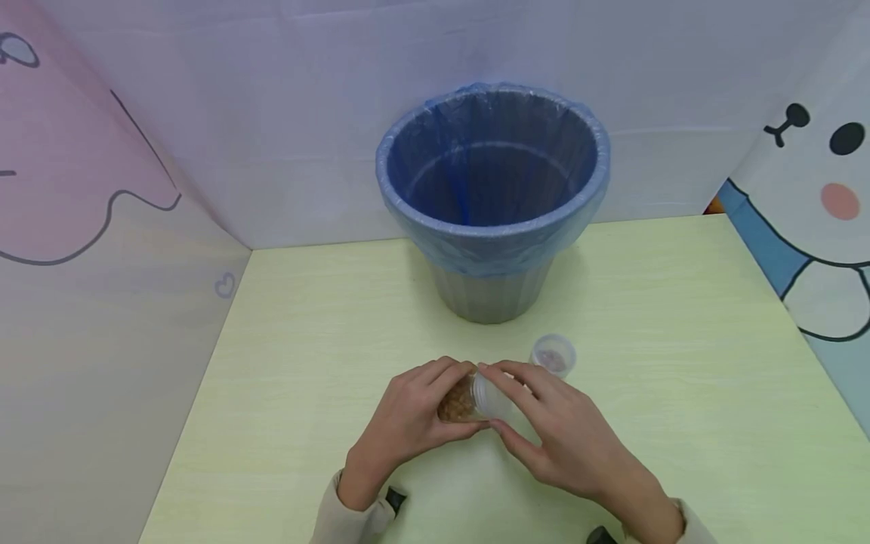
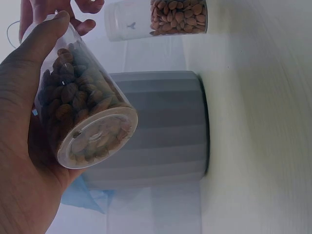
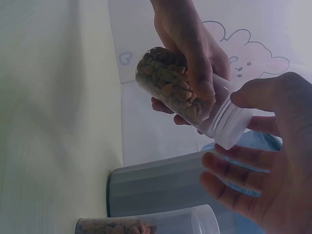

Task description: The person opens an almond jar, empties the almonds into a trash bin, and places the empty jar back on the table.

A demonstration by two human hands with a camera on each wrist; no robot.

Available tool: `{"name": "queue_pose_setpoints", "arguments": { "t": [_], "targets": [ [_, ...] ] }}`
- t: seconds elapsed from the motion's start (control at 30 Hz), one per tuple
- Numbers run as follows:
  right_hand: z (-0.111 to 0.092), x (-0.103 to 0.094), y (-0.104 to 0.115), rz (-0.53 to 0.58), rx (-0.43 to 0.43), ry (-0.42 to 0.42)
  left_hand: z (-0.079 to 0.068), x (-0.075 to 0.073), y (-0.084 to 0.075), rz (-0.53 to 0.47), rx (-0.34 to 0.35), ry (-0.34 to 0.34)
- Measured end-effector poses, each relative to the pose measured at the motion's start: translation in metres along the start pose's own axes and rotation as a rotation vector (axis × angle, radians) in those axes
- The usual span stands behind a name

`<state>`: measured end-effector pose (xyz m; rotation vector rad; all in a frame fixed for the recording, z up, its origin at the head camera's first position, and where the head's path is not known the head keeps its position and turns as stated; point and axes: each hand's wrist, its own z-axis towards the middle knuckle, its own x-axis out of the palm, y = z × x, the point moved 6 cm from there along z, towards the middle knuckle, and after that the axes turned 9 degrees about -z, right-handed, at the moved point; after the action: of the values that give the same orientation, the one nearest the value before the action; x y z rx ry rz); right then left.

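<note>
In the head view, both forearms reach in from the lower edge and the hands meet above the table (image 1: 306,393), in front of a grey bin (image 1: 491,298) with a blue liner (image 1: 489,253). The left hand (image 1: 413,412) wraps a clear jar (image 1: 459,402), thumb along the near side and fingers over the far side. The right hand (image 1: 560,427) arches over the jar's lid (image 1: 499,400), index finger and thumb at its opposite edges. A second jar (image 1: 553,355) stands just beyond the right hand.

In the left wrist view, the jar is tilted with its base towards the camera, almond-like nuts (image 2: 73,92) filling its lower part. The left thumb lies along its side; right fingertips show past its top.

In the right wrist view, the jar is off the table, its lid angled towards the right palm. The right thumb touches the lid's edge and the fingers curve loosely around it, so the grip is light, while the left hand holds the body firmly.
</note>
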<state>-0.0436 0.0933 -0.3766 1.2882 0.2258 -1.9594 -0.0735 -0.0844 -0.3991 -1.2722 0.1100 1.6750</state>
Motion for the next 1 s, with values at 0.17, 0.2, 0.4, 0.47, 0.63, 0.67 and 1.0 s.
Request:
{"name": "queue_pose_setpoints", "arguments": {
  "t": [0.17, 0.2, 0.4, 0.47, 0.63, 0.67, 1.0],
  "targets": [
    [0.0004, -0.0003, -0.0025, 0.026, 0.012, 0.03, 0.0006, 0.0002, -0.0005, -0.008, -0.005, 0.001],
    [0.0005, -0.0004, -0.0037, 0.03, 0.022, 0.032, 0.0007, 0.0002, -0.0008, -0.011, -0.001, -0.002],
    [0.0, 0.0001, -0.0086, -0.022, 0.062, 0.005, 0.0016, 0.0007, -0.0031, -0.02, 0.035, -0.021],
    [-0.0003, 0.0009, -0.008, -0.04, 0.061, -0.005, 0.002, 0.0007, -0.0038, -0.023, 0.039, -0.021],
    [0.0007, 0.001, -0.006, -0.041, 0.052, -0.012, 0.0027, 0.0001, -0.0041, -0.018, 0.041, -0.018],
    [0.001, 0.0005, -0.0057, -0.035, 0.05, -0.011, 0.0027, -0.0002, -0.0039, -0.014, 0.04, -0.018],
    [0.0013, -0.002, -0.0048, -0.031, 0.017, 0.01, 0.0024, -0.0013, -0.0025, -0.01, 0.042, -0.02]
  ]
}}
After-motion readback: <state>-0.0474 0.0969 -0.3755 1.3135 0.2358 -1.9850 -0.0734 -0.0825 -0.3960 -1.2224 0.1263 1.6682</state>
